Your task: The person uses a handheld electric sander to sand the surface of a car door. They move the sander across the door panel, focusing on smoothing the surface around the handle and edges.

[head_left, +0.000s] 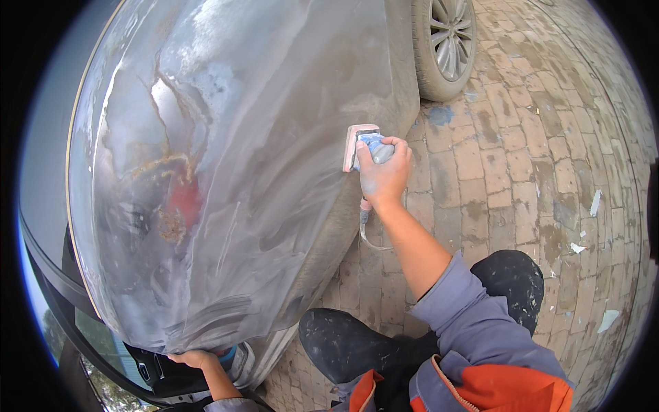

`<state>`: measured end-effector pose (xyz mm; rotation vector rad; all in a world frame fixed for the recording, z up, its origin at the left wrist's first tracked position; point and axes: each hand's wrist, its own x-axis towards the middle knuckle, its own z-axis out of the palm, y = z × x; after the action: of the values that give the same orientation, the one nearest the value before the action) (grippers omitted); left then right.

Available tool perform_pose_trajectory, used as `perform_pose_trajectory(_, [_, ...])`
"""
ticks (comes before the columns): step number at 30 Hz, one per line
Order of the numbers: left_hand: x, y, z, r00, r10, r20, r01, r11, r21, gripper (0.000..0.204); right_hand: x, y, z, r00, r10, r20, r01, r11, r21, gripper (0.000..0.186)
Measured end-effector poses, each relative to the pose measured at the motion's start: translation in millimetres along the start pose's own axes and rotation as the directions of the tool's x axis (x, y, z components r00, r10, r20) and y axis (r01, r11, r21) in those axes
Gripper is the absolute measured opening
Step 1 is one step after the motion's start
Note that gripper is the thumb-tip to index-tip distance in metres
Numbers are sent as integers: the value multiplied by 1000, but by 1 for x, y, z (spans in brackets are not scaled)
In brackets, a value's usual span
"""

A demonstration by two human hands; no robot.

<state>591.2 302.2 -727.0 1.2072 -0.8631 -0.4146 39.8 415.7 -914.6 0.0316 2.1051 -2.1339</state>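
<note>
My right hand [390, 172] is closed around a blue-and-grey power sander [371, 142] with a pinkish square pad. The pad lies against the lower edge of a dented car door [295, 158]. From the sander's rear end a thin hose [366, 233] curves down beside my wrist. Scuffed grey, the door carries bare-metal creases, rusty marks and a red patch [184, 199]. At the lower left my left hand [195, 358] grips the door's edge, its fingertips partly hidden there.
A car wheel [449, 44] stands at the top right on brick paving [508, 178]. Pale scraps [596, 202] lie scattered on the bricks at the right. My dark-trousered knees [350, 343] are bent close below the door. The door's window frame [58, 288] is at the far left.
</note>
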Motion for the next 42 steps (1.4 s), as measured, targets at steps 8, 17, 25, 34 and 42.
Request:
perform_pose_trajectory(8, [9, -3, -8, 999, 0, 52, -1, 1000, 18, 96, -131, 47, 1, 954, -254, 159, 255, 967, 9, 54])
perform_pose_trajectory(17, [8, -3, -7, 999, 9, 43, -10, 1000, 14, 98, -45, 32, 7, 988, -152, -9, 152, 988, 13, 54])
perform_pose_trajectory(25, [11, -2, -7, 1000, -16, -10, 16, 999, 45, 99, 93, -3, -15, 984, 162, -69, -157, 985, 68, 57])
perform_pose_trajectory(34, [21, -6, -12, 998, -53, 26, 51, 997, 55, 100, 36, -47, -6, 1000, -15, 21, 14, 999, 52, 54])
perform_pose_trajectory(42, [18, -6, -11, 998, -20, 60, 19, 1000, 23, 99, -74, -82, 2, 820, -562, 108, 536, 820, 200, 56])
